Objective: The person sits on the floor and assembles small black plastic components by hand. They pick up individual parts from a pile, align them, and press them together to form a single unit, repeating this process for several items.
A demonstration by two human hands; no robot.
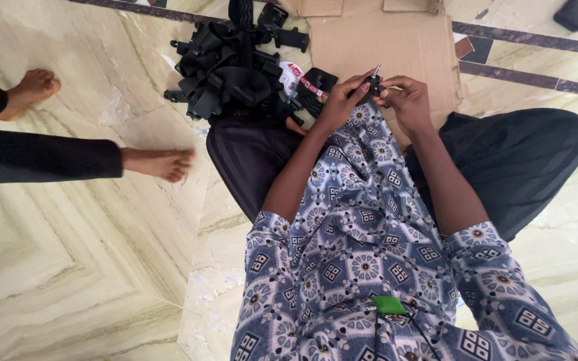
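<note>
1. Lower centre: soft patterned blue-and-white cloth [369, 267] draped over the lap, small green tag [389, 305] on it.
2. Centre, slightly up: left hand [342, 100] and right hand [406, 100], fingers pinched together on a small black part [371, 85]; shape hard to make out, mostly hidden.
3. Upper centre-left: heap of hard black plastic parts [229, 73] on glossy marble floor [102, 267].
4. Top: flattened brown cardboard [382, 40], cut off by the edge.
5. Left: another person's bare feet [158, 162].

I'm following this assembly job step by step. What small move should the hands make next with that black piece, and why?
Probably keep the left hand steady while the right hand presses or turns the small black part: both hands pinch it between fingertips above the lap, so it looks mid-fitting, not ready for the black pile.
</note>
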